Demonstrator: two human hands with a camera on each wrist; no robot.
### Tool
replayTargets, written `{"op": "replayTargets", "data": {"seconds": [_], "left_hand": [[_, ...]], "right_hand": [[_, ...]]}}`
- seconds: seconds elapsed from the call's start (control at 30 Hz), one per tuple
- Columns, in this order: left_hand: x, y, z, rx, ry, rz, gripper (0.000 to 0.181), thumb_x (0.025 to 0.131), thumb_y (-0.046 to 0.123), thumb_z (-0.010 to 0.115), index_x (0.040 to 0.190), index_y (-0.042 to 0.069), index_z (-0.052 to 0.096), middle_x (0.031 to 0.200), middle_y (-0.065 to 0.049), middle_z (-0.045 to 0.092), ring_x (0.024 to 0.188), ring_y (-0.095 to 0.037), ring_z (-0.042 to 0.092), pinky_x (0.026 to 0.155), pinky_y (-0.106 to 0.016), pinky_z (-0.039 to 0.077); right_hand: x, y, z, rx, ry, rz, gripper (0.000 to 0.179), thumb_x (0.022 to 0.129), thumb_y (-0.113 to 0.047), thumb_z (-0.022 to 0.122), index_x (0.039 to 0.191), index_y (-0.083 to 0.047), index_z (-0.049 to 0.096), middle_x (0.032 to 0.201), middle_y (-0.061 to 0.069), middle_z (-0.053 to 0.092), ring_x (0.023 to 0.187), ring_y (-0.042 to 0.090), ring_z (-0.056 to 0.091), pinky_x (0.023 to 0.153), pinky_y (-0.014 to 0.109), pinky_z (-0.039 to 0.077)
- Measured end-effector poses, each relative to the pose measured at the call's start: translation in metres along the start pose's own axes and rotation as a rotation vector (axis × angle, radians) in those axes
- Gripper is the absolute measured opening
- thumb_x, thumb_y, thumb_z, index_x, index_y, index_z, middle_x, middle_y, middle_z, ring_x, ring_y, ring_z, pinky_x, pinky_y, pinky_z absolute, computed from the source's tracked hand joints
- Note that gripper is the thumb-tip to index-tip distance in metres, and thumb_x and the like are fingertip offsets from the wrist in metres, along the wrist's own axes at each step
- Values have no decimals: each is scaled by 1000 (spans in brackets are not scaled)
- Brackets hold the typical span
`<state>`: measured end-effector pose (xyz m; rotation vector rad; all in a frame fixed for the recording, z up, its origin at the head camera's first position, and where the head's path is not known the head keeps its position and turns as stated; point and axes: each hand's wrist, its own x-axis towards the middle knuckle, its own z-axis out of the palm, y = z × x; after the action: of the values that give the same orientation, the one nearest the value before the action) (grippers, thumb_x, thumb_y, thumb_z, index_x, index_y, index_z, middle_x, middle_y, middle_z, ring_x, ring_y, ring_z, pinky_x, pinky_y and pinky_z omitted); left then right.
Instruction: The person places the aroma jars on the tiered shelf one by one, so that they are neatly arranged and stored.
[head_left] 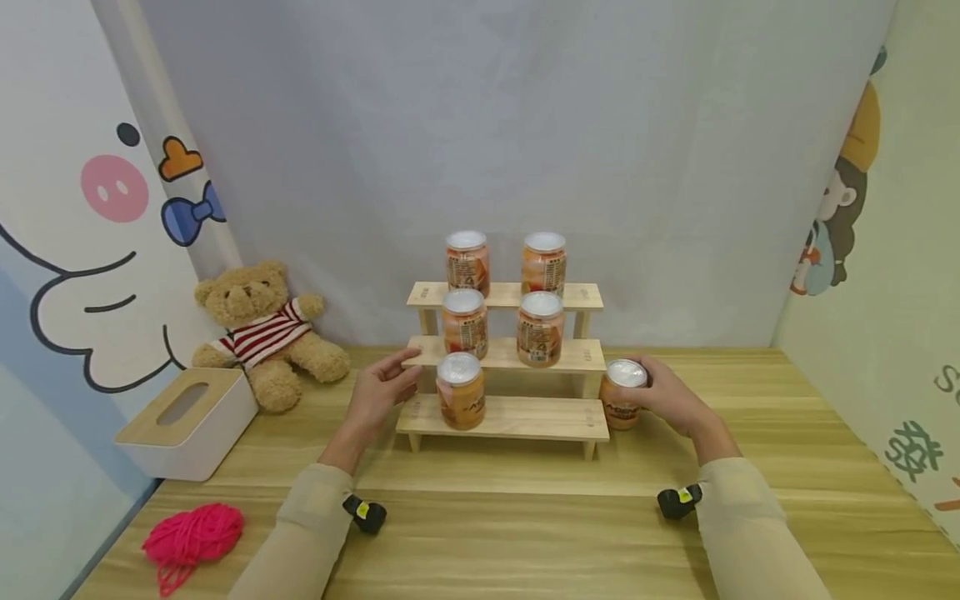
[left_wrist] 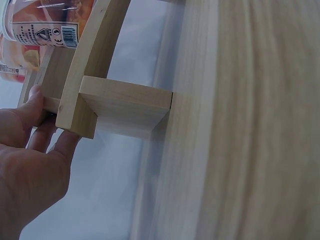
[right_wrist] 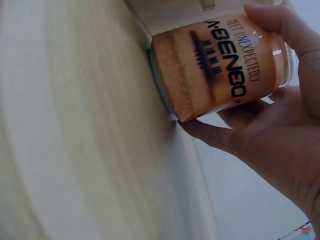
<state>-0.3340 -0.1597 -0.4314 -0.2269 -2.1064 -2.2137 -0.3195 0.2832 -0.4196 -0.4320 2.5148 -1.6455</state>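
Note:
A three-step wooden display rack (head_left: 540, 417) stands on the table with orange-labelled, silver-lidded cans on it. Its top step bears two cans, including the top left can (head_left: 467, 271). Two more are on the middle step, and a single front can (head_left: 461, 400) sits left on the lowest step. My left hand (head_left: 378, 390) grips the rack's left end, with thumb and fingers around the board edges in the left wrist view. At the rack's right end, my right hand (head_left: 671, 398) holds another can (right_wrist: 215, 65) between thumb and fingers, upright and low by the tabletop.
A teddy bear (head_left: 262, 333) in a striped top sits at the back left. In front of it is a white tissue box (head_left: 217, 425) with a wooden lid. Pink yarn (head_left: 195, 533) lies at the near left. A grey curtain (head_left: 487, 125) hangs behind the rack.

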Motion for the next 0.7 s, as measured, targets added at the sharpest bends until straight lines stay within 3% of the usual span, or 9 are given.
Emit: {"op": "replayTargets", "data": {"seconds": [0.17, 0.4, 0.7], "left_hand": [[1, 0, 1, -3, -3, 2, 44, 96, 7, 68, 138, -2, 57, 89, 6, 70, 85, -8, 66, 82, -33, 55], [1, 0, 1, -6, 8, 3, 44, 96, 6, 68, 138, -2, 58, 88, 7, 70, 85, -9, 67, 80, -30, 56], [0, -1, 0, 1, 17, -8, 44, 96, 7, 69, 138, -1, 58, 89, 6, 70, 86, -10, 67, 82, -33, 55]], "right_hand": [[0, 7, -2, 15, 17, -4, 68, 93, -17, 73, 145, 7, 37, 130, 25, 52, 108, 23, 56, 86, 31, 50], [3, 7, -1, 60, 65, 10, 75, 93, -17, 74, 146, 10, 29, 130, 29, 51, 106, 19, 58, 84, 28, 51], [1, 7, 0, -38, 105, -30, 71, 96, -24, 72, 148, 7, 34, 130, 26, 54, 108, 24, 58, 83, 28, 51]]}}
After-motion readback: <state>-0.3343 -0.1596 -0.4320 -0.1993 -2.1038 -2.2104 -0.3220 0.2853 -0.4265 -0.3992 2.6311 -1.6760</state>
